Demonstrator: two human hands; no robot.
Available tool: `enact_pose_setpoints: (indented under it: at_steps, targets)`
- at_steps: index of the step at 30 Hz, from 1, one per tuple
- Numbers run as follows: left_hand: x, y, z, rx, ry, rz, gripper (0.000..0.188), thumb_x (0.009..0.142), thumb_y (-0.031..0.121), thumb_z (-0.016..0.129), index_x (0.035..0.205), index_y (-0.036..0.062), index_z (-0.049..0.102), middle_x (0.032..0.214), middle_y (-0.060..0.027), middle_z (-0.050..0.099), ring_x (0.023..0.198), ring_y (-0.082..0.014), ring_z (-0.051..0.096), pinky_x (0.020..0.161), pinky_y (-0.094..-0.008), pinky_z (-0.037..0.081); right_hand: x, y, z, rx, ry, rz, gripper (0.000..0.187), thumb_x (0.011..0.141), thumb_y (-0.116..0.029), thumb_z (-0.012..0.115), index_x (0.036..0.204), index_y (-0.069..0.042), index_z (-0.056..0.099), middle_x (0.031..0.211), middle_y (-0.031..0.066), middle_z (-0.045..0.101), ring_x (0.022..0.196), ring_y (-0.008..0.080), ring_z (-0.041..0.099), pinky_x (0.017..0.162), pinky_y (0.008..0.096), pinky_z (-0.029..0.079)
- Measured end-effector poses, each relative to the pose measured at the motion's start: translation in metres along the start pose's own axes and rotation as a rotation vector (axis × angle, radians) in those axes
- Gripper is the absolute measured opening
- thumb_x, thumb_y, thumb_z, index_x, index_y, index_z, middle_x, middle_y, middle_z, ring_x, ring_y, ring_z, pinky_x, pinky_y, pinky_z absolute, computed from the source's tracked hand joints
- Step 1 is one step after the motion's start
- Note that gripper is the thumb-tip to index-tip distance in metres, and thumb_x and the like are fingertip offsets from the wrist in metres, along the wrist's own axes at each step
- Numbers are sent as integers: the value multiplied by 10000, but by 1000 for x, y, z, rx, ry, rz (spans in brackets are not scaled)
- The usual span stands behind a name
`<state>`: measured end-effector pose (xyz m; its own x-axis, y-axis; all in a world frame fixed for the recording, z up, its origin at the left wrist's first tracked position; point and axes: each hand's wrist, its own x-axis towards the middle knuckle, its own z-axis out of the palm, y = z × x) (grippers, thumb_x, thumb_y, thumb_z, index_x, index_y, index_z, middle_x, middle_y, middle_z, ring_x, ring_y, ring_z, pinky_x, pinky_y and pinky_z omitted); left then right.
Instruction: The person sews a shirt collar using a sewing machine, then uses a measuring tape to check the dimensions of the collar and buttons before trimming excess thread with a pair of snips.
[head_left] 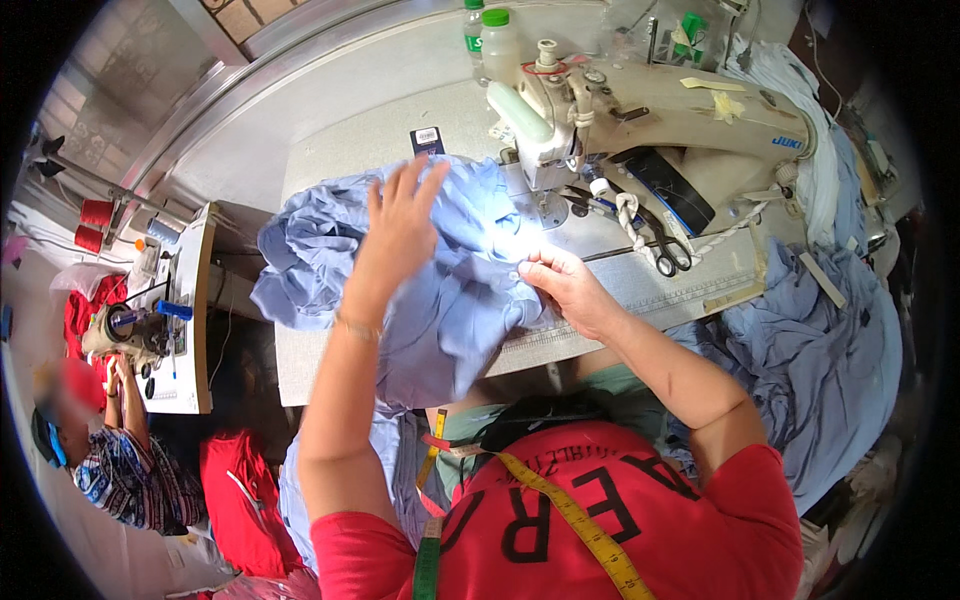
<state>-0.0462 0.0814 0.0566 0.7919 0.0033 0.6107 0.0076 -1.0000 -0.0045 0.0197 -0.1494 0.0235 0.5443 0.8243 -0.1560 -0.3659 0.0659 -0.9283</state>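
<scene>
Light blue fabric (330,225) lies bunched on the sewing table, and part of it hangs over the front edge. Above it my left hand (403,220) is raised with its fingers apart, slightly blurred and holding nothing. My right hand (568,288) pinches the edge of the fabric between thumb and fingers, in front of the needle area. A bright lamp spot falls on the cloth just left of that hand. The sewing machine (545,120) stands behind, its needle plate (545,208) beside the cloth.
Black-handled scissors (665,245), a dark phone (665,190) and a white cord (630,220) lie right of the needle. Bottles (500,45) stand at the back. More blue cloth (800,350) is heaped at right. At left, another person (120,470) sits at a second machine (125,330).
</scene>
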Motion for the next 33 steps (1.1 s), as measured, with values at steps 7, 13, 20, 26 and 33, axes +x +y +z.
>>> enact_pose_setpoints:
  at_steps: [7,13,20,26,33]
  targets:
    - [-69,111,-9,-1042,-116,-556,231,875,88,650,1064,-9,559,1012,-61,600,914,-123,580,809,-254,470,0,8,-4,-176,6,-126,140,953,-183,543,906,-67,606,796,-80,499,734,15,420,646,205,369]
    - [-76,108,15,-1544,-36,-874,268,889,147,666,1088,-11,580,1014,-27,609,866,-68,564,747,-219,453,1,15,7,-417,-64,-193,315,927,-61,479,1220,29,552,961,33,590,845,80,542,799,232,458]
    - [-79,95,24,-1684,-118,-906,115,929,114,596,967,18,647,812,38,603,728,-27,499,627,-196,399,-8,-2,10,-447,-135,-52,387,909,-45,485,1294,-5,493,777,52,627,690,109,576,663,259,485]
    - [-75,89,21,-1724,-205,-906,118,943,133,572,881,42,614,787,75,546,689,-10,428,622,-186,352,-1,-19,-30,-1012,64,-262,469,843,-1,552,1305,-41,482,909,92,625,826,176,607,771,304,495]
    - [-66,90,20,-1655,-295,-1001,99,927,121,588,900,36,631,818,82,560,729,0,450,655,-176,374,15,-26,-95,-1757,474,-293,305,806,-22,541,1098,-52,623,1114,136,578,1087,310,528,953,402,415]
